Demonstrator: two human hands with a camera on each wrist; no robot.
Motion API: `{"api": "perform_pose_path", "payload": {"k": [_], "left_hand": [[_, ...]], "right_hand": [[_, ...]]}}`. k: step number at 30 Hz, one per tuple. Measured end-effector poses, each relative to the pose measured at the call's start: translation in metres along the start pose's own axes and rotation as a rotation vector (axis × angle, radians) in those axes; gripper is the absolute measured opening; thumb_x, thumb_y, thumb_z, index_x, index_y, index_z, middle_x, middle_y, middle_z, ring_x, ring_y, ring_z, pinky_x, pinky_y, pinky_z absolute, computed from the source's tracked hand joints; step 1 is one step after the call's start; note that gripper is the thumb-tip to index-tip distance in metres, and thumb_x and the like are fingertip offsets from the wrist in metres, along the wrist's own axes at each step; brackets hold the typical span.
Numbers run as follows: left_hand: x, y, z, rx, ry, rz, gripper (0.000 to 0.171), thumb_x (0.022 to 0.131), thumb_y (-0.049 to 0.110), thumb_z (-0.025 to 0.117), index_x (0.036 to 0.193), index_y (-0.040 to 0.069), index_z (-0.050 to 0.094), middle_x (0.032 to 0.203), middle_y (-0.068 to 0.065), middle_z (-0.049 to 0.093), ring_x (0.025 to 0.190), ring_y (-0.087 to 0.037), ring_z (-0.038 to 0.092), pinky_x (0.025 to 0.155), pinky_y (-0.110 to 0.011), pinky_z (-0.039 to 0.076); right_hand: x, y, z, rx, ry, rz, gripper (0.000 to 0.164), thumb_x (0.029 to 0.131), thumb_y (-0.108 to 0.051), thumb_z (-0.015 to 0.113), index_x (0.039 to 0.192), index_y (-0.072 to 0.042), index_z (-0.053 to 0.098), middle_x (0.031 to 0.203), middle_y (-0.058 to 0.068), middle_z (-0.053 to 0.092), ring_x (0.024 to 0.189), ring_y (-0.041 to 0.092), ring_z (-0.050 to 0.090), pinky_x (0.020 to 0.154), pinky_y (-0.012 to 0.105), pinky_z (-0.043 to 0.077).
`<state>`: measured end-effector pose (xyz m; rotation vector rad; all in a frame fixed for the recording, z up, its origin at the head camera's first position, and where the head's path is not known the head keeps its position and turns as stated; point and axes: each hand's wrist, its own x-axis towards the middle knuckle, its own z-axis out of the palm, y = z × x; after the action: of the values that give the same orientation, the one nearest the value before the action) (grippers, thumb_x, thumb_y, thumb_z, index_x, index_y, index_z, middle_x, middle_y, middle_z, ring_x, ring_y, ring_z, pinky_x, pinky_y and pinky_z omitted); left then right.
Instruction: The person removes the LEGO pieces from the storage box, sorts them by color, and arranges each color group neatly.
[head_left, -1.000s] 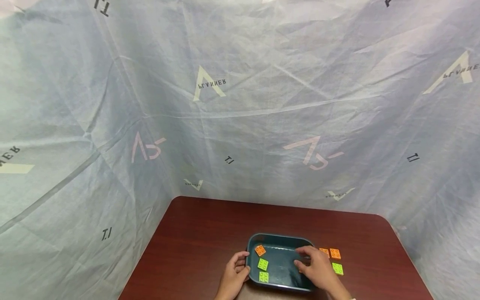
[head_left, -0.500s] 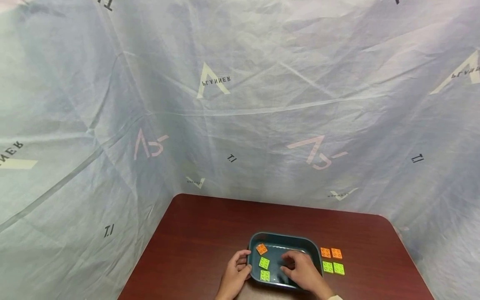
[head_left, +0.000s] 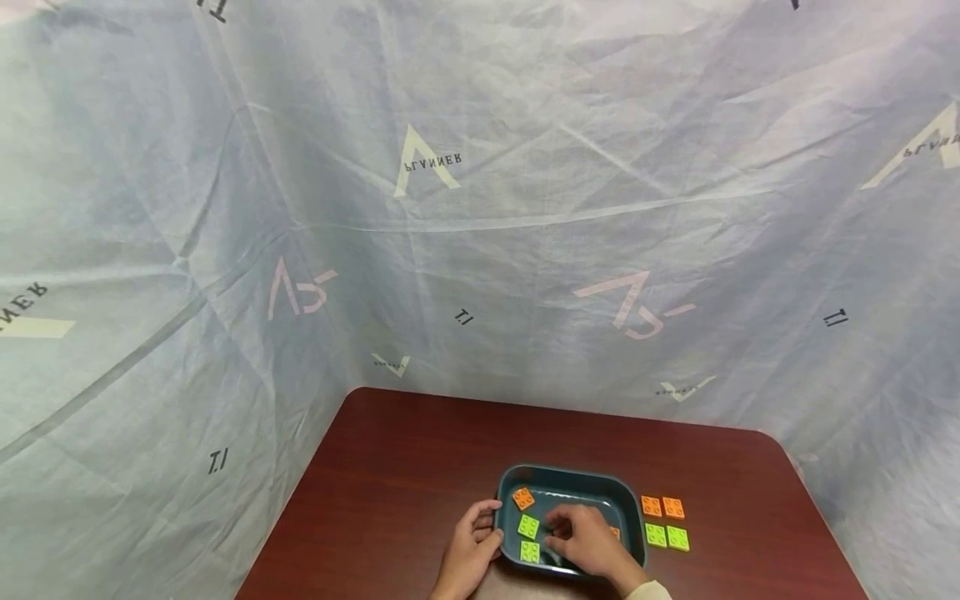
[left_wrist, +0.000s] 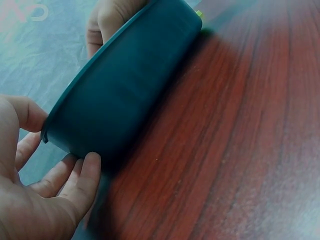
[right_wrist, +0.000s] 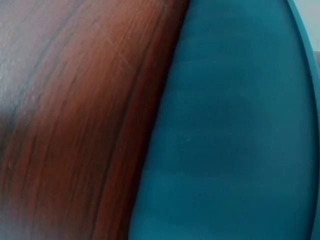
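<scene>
Left hand [head_left: 472, 546]: fingers bent, thumb apart from forefinger. Right hand [head_left: 588, 536]: back up, fingers curved, thumb and forefinger tips apart. Hands near each other.

Head view: I note even, diffuse light; the cloth [head_left: 525, 100] beyond my right hand [head_left: 588, 542] pales toward the top. Left wrist view: dark shadow under the tray [left_wrist: 120, 90] beside my left hand [left_wrist: 37, 210], glare on the table [left_wrist: 215, 145] to its right. Right wrist view: tray wall blurred.

The right hand [head_left: 585, 537] has moved left inside the tray [head_left: 566, 481], nearer a green block [head_left: 528, 526], uncovering part of an orange block [head_left: 615, 532] and, outside the tray, a second green block [head_left: 656, 535].
</scene>
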<state>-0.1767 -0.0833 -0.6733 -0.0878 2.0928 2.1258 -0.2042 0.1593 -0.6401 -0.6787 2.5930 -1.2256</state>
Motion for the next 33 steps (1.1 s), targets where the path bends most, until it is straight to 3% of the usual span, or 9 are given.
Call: {"api": "perform_pose_path", "payload": {"k": [15,33], "left_hand": [[0.0,-0.001,0.001,0.046,0.008,0.03,0.041,0.092,0.009,0.063,0.132,0.014,0.058,0.115,-0.019,0.065,0.095,-0.025,0.068,0.066,-0.03,0.057],[-0.001,-0.001,0.001,0.034,0.01,0.018,0.041,0.091,0.008,0.062,0.132,0.011,0.058,0.113,-0.02,0.065,0.092,-0.024,0.069,0.067,-0.033,0.058]], "right_hand": [[0.014,-0.012,0.011,-0.014,-0.055,-0.001,0.016,0.08,-0.018,0.081,0.094,-0.01,0.075,0.08,-0.01,0.071,0.07,-0.002,0.062,0.062,0.022,0.051],[0.015,-0.007,0.017,0.0,-0.087,-0.018,0.015,0.076,-0.018,0.084,0.089,-0.018,0.078,0.077,-0.014,0.072,0.067,-0.003,0.062,0.061,0.022,0.051]]}}
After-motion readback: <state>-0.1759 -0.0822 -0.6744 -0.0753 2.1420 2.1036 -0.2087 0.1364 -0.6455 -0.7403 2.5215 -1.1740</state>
